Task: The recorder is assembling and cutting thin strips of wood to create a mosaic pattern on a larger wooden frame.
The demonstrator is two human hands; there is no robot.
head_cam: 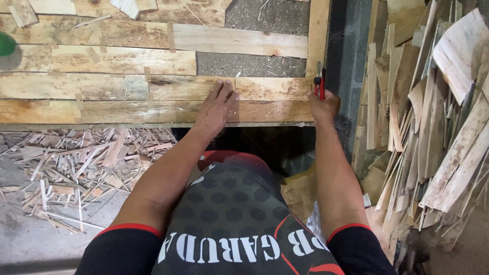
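My left hand (216, 106) lies flat, fingers spread, on thin wooden veneer strips (127, 86) laid side by side on a workbench. My right hand (323, 105) is closed around a small red-handled cutter (319, 84) at the right end of the strips, next to an upright wooden edge board (318, 35). The cutter's tip touches the strip's right end. Small tape patches join the strips.
A heap of wood scraps (76, 168) covers the floor at the left. Stacked veneer offcuts (433, 117) lean at the right. A green round object (6, 44) sits at the bench's far left. Rough grey surface (265, 18) shows between strips.
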